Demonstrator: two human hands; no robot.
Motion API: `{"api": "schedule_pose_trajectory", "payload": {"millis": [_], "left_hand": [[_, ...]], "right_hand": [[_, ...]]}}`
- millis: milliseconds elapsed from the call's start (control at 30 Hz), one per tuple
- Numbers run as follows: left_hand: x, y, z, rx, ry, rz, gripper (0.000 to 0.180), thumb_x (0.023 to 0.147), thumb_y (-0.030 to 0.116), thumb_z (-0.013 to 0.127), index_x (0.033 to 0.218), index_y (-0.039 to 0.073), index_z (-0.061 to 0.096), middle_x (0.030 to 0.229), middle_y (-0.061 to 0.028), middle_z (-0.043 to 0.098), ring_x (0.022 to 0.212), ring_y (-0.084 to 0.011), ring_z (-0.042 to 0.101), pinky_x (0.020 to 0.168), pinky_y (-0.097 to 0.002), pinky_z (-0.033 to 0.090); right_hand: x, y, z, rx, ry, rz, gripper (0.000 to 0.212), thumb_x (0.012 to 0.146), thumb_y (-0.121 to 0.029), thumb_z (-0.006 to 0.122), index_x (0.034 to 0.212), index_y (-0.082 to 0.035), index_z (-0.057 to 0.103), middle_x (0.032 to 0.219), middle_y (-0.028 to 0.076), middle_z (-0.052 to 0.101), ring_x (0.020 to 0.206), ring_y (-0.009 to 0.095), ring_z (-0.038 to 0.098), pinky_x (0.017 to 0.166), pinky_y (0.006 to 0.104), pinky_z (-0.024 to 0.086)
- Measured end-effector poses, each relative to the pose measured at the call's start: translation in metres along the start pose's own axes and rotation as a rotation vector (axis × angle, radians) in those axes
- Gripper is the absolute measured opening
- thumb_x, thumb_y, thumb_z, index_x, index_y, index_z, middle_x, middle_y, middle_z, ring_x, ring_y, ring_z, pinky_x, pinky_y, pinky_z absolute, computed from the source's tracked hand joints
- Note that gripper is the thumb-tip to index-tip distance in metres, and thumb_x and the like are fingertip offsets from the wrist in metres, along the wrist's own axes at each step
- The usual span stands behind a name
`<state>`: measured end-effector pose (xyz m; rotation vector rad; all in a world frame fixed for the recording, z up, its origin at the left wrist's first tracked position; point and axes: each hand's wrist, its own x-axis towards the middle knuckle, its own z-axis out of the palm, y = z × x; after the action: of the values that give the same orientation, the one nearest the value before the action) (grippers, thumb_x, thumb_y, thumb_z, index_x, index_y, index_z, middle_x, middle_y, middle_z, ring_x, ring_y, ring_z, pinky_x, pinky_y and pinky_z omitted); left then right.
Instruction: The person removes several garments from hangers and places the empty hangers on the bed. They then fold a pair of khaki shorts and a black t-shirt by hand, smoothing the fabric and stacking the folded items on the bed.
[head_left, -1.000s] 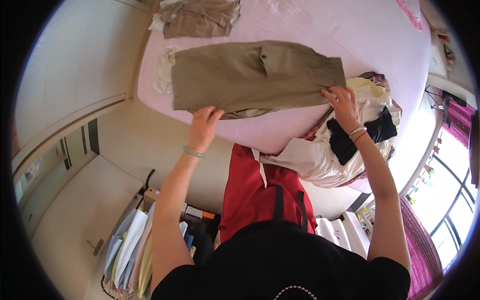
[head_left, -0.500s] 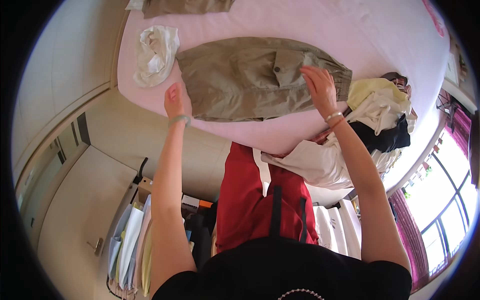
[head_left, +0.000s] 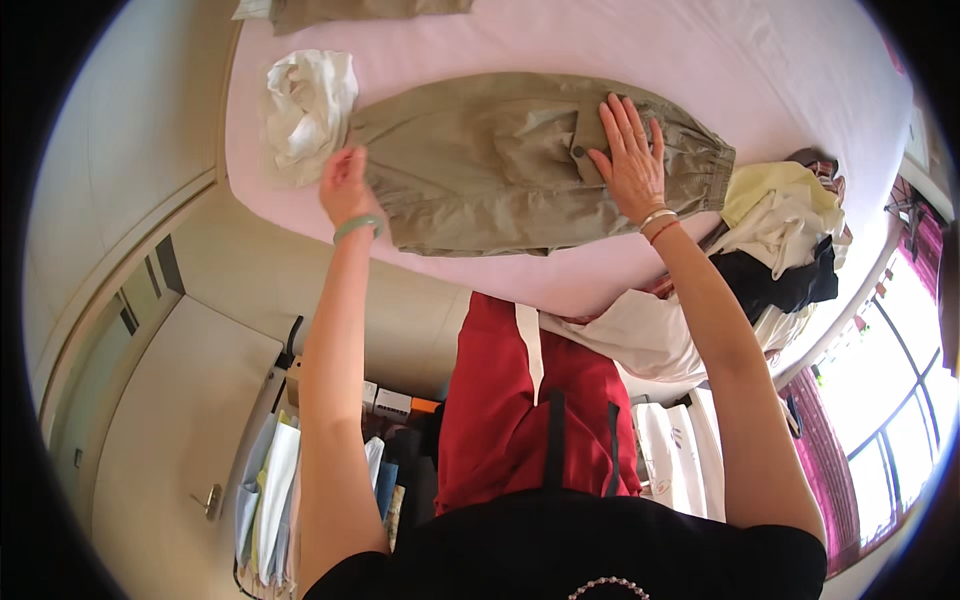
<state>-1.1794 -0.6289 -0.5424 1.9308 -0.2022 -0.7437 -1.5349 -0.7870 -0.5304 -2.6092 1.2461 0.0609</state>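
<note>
A pair of olive-khaki cargo trousers [head_left: 480, 190] lies folded lengthwise on the pink bed sheet [head_left: 600, 45]. Its gathered elastic waist points right, and a flap pocket with a dark button shows on top. My right hand [head_left: 632, 160] rests flat over that pocket, fingers stretched and thumb apart. At the trousers' left, hem end is my left hand [head_left: 347, 188], its fingers curled and slightly blurred. Whether those fingers pinch the hem edge is hidden. Just beyond my left hand sits a crumpled white, partly sheer cloth [head_left: 310, 105].
A heap of clothes in yellow [head_left: 755, 190], cream and black lies at the bed's right edge. White cloth [head_left: 645, 335] drapes along the near edge. Another khaki garment [head_left: 370, 10] lies at the far left. Below left are a door [head_left: 180, 420] and hanging clothes [head_left: 275, 500].
My right hand has flattened onto the pocket from a raised, bent pose. My left hand has come up to the trousers' hem end. The trousers appear slightly farther right at the waist.
</note>
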Motion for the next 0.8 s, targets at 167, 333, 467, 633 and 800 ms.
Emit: {"api": "schedule_pose_trajectory", "payload": {"millis": [167,333,467,633,800], "left_hand": [[-0.009,0.0,0.009,-0.016,0.087,-0.096,0.03,0.091,0.03,0.069,0.103,0.003,0.061,0.093,-0.001,0.062,0.085,-0.0097,0.054,0.073,-0.0249,0.044],[-0.032,-0.058,-0.012,0.17,0.058,-0.047,0.04,0.094,0.042,0.063,0.105,0.003,0.059,0.093,-0.0018,0.06,0.082,-0.0106,0.052,0.07,-0.0263,0.043],[-0.063,-0.078,-0.033,0.5,-0.095,-0.147,0.038,0.095,0.038,0.062,0.113,0.005,0.055,0.096,-0.0017,0.059,0.075,-0.0105,0.053,0.069,-0.0252,0.044],[-0.068,-0.06,-0.019,0.282,0.149,0.16,0.031,0.098,0.027,0.056,0.115,0.001,0.057,0.099,-0.0039,0.058,0.085,-0.0131,0.055,0.079,-0.0266,0.046],[-0.091,0.028,0.044,0.608,-0.356,0.746,0.037,0.092,-0.004,0.047,0.127,0.004,0.058,0.127,-0.0113,0.059,0.12,-0.0267,0.054,0.1,-0.0368,0.044]], "right_hand": [[-0.001,0.004,0.011,0.003,0.007,0.03,0.068,0.095,-0.045,0.053,0.151,-0.015,0.028,0.158,0.0,0.025,0.145,0.018,0.022,0.117,0.0482,0.015],[-0.001,-0.01,-0.001,0.1,0.047,0.04,0.07,0.093,-0.047,0.053,0.15,-0.013,0.029,0.158,0.002,0.026,0.146,0.02,0.022,0.117,0.0479,0.015],[-0.007,-0.012,0.016,0.12,0.018,0.046,0.071,0.093,-0.048,0.053,0.149,-0.012,0.031,0.157,0.002,0.026,0.146,0.02,0.022,0.117,0.0474,0.016],[-0.004,-0.011,0.024,0.138,0.033,0.056,0.073,0.092,-0.05,0.053,0.148,-0.011,0.031,0.157,0.003,0.026,0.146,0.022,0.021,0.117,0.0484,0.016],[-0.017,-0.009,-0.005,0.204,0.092,0.071,0.071,0.093,-0.049,0.05,0.149,-0.01,0.03,0.157,0.004,0.026,0.147,0.023,0.02,0.117,0.0492,0.013]]}}
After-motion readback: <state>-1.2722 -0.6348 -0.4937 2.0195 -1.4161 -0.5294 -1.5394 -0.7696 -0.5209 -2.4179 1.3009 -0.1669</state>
